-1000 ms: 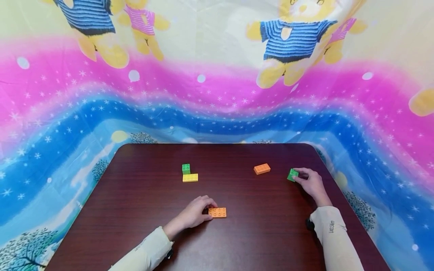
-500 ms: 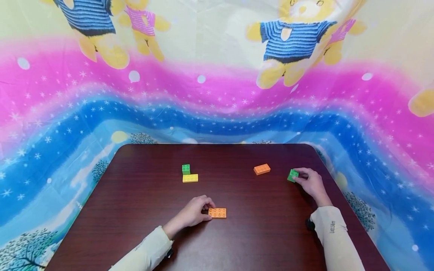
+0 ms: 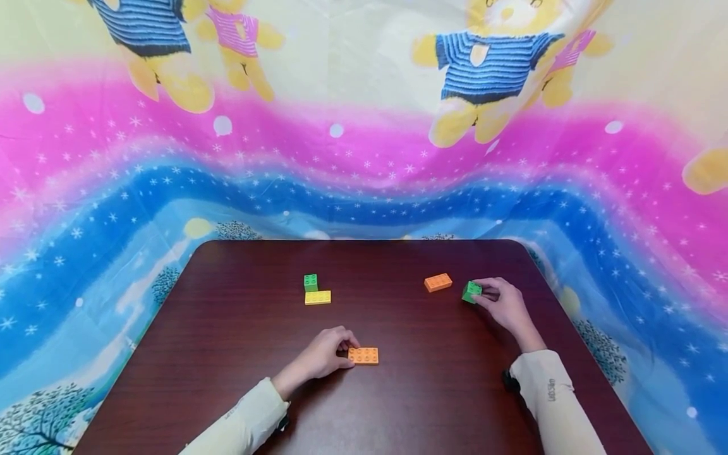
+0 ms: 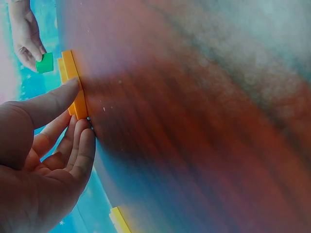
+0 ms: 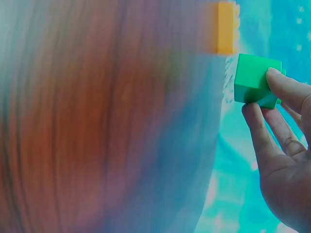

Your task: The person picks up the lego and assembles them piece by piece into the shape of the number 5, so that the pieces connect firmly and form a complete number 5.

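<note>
My left hand (image 3: 325,354) pinches the left end of an orange toy brick (image 3: 364,356), which lies flat on the table, studs up. In the left wrist view the thumb presses one side of this orange brick (image 4: 74,90), with the other fingers at its end. Thumb and fingertips of my right hand (image 3: 503,308) hold a small green toy brick (image 3: 471,292). The right wrist view shows that green brick (image 5: 255,80) held off the table, its studs turned toward the hand. A second orange brick (image 3: 438,282) rests just left of it on the table.
At the back left of the dark wooden table (image 3: 250,328), another green brick (image 3: 309,282) stands right behind a flat yellow brick (image 3: 318,297). A patterned cloth (image 3: 364,158) hangs close along the table's back and side edges.
My right hand has lifted the green brick and moved it left, closer to the orange brick at the back. The left hand stays at its orange brick, its fingers drawn slightly back.
</note>
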A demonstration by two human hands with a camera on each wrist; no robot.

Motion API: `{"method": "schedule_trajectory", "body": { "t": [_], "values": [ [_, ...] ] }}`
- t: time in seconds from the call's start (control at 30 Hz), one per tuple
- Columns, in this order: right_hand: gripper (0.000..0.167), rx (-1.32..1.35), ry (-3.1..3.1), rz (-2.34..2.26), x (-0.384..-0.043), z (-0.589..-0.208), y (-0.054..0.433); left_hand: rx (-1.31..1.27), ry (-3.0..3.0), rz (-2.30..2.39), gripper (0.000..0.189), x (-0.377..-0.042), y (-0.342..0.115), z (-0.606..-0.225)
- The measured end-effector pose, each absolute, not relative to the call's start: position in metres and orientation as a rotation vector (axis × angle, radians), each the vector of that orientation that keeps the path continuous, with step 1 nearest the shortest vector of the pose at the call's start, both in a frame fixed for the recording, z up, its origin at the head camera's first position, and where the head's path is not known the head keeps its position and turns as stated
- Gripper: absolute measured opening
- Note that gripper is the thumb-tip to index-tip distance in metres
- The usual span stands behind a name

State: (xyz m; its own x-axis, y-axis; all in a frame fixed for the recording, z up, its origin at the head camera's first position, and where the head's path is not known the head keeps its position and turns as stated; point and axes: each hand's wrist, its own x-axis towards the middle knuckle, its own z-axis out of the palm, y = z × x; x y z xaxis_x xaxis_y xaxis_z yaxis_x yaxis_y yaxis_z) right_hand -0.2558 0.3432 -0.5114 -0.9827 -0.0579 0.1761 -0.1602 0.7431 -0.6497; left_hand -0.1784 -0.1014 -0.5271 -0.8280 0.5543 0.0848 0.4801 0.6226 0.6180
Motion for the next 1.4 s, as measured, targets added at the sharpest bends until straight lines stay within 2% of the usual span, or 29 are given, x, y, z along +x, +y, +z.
{"method": "schedule_trajectory", "body": {
  "t": [0.6,1.4],
  "values": [
    [0.040,0.377,-2.738,1.152,-0.229,-0.483,0.264,0.848,2.723,0.990,0.025,-0.178,-0.100,-0.528],
    [0.041,0.560,-2.734,1.241,-0.187,-0.471,0.197,0.896,2.726,1.005,0.025,-0.174,-0.102,-0.524]
  ]
}}
